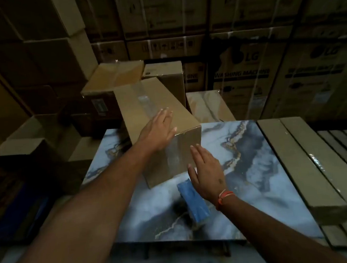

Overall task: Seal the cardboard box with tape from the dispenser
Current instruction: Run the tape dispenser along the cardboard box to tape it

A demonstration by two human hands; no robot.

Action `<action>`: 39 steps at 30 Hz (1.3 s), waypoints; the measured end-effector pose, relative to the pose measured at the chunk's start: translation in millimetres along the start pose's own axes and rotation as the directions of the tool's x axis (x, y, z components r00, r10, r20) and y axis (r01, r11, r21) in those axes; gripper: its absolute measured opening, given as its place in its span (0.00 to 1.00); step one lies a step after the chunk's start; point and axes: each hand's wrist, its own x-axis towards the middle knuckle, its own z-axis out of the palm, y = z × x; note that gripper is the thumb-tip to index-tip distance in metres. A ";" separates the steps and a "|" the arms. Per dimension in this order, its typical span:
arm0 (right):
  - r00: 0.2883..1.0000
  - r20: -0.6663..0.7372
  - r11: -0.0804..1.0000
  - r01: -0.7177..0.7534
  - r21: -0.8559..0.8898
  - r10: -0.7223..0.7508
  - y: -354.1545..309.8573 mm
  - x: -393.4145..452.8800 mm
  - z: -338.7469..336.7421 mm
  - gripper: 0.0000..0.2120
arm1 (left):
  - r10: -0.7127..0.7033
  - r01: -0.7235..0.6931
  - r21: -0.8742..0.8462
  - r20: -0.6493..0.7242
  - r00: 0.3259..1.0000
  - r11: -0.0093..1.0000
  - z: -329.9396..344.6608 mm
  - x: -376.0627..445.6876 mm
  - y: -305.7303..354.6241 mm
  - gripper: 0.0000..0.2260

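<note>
A long brown cardboard box [146, 104] lies on the blue marbled table [243, 167], running from the middle away to the far left. A strip of clear tape [144, 100] runs along its top and down its near end. My left hand [158, 132] rests flat, fingers spread, on the top near the front corner. My right hand [206, 170] is open with fingers straight, against or just off the taped near end face. Right below that hand, a blue tape dispenser [194, 203] lies on the table, and nothing grips it.
Other cardboard boxes [111, 78] stand behind the table, and large appliance cartons [246, 68] are stacked as a back wall. Flat grey packs [298, 163] lie along the table's right side. More boxes [22, 154] crowd the left.
</note>
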 end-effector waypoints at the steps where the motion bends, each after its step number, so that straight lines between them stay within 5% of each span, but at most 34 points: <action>1: 1.000 0.021 1.000 -0.011 0.026 0.011 0.2 -1.9 3.6 0.27 | 0.012 -0.013 0.006 0.049 0.999 1.000 2.9 3.0 -4.4 0.29; 6: 0.958 0.187 0.963 -0.241 0.120 0.217 -0.2 -19.6 28.2 0.21 | 0.086 -0.086 -0.012 0.294 0.952 0.996 17.9 12.4 -27.6 0.28; 11: 0.881 0.251 0.888 -0.442 0.126 0.402 6.7 -37.2 48.1 0.14 | 0.154 -0.146 -0.049 0.313 0.937 0.988 34.2 16.3 -47.3 0.28; 16: 0.776 0.329 0.807 -0.587 0.068 0.537 16.8 -48.6 56.6 0.19 | 0.167 -0.153 -0.070 0.299 0.939 0.986 40.2 20.7 -52.5 0.27; 22: 0.727 0.459 0.737 -0.645 0.202 0.510 24.1 -55.5 65.9 0.25 | 0.142 -0.114 -0.105 0.317 0.938 0.988 41.0 35.8 -53.6 0.27; 31: 0.736 0.551 0.485 -0.675 0.555 0.393 33.2 -61.5 68.9 0.17 | 0.039 -0.006 -0.108 0.314 0.949 0.994 43.4 51.3 -52.7 0.31; 39: 0.756 0.572 0.476 -0.649 0.593 0.318 30.4 -57.5 65.8 0.14 | 0.028 -0.002 -0.085 0.305 0.952 0.996 47.4 52.2 -50.6 0.31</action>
